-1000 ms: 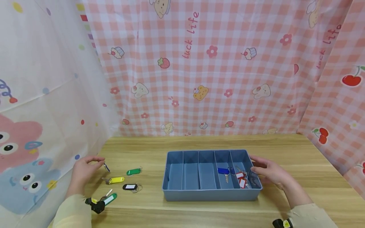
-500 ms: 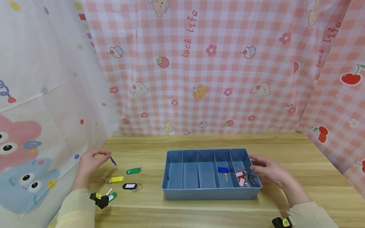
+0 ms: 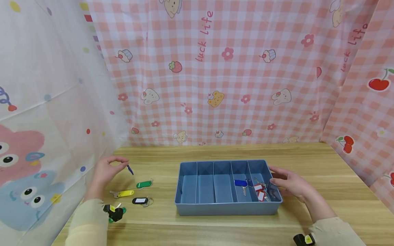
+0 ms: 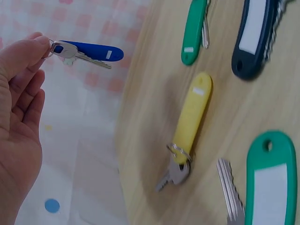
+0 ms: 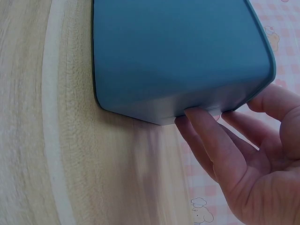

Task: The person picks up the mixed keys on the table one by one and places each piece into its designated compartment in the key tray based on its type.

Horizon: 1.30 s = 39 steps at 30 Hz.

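Observation:
My left hand [image 3: 106,172] pinches the ring of a blue key tag [image 4: 96,50] between thumb and fingertips. The tag and its key [image 4: 77,54] dangle above the left side of the table. Below that hand lie a yellow key tag [image 3: 125,193], a green key tag [image 3: 144,185] and a black key tag [image 3: 140,201]. A second green key tag [image 4: 271,187] is partly hidden by the left wrist in the head view. My right hand [image 3: 289,184] grips the right end of a blue-grey divided box [image 3: 227,209], thumb at the rim and fingers against the end wall.
Inside the box, a blue key tag [image 3: 240,183] with a key lies in the second compartment from the right. Red key tags [image 3: 261,195] with keys lie in the rightmost one. Patterned cloths [image 3: 197,85] hang behind and beside the wooden table [image 3: 227,232].
My left hand has moved right and away from me with the hanging blue key tag, nearer the far green tag. My right hand and the box have stayed put.

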Available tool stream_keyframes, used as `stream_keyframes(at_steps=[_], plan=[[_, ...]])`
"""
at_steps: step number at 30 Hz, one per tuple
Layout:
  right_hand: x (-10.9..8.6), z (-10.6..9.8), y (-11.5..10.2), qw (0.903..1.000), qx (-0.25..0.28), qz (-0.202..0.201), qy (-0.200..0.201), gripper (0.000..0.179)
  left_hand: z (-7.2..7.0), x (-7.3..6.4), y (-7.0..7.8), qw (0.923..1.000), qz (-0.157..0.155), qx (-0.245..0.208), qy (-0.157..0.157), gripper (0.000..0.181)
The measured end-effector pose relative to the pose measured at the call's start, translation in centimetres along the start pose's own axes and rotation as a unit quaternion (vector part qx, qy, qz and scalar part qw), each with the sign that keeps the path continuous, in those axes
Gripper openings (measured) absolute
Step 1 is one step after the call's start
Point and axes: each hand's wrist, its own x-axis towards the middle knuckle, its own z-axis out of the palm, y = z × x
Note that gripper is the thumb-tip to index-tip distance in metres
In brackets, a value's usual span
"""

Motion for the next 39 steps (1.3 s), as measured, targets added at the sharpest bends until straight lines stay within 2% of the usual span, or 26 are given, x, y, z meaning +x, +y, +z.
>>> stream_keyframes(at_steps=[6, 10, 21, 25, 32, 39], plan=[[0.1, 0.0, 0.1, 1.0, -0.002, -0.001, -0.001, 0.064, 0.7, 0.6, 1.1, 0.9997, 0.021, -0.009, 0.0, 0.017], [0.1, 0.1, 0.0, 1.0, 0.002, 0.0, 0.0, 0.064, 1.2, 1.0, 2.4, 0.9989, 0.038, -0.028, -0.001, 0.014], [0.1, 0.0, 0.1, 1.0, 0.008, -0.003, -0.004, 0.065, 2.5, 2.0, 6.0, 0.9948, 0.096, -0.035, 0.0, 0.01], [0.1, 0.0, 0.1, 1.0, 0.007, -0.002, -0.004, 0.065, 2.8, 2.3, 7.3, 0.9892, 0.138, -0.05, -0.003, 0.008], [0.1, 0.0, 0.1, 1.0, 0.005, 0.002, -0.003, 0.065, 3.5, 2.5, 9.8, 0.9745, 0.213, -0.071, -0.002, 0.009], [0.1, -0.1, 0.1, 1.0, -0.001, 0.005, -0.007, 0.065, 4.1, 2.4, 12.4, 0.9612, 0.263, -0.084, -0.006, 0.014]])
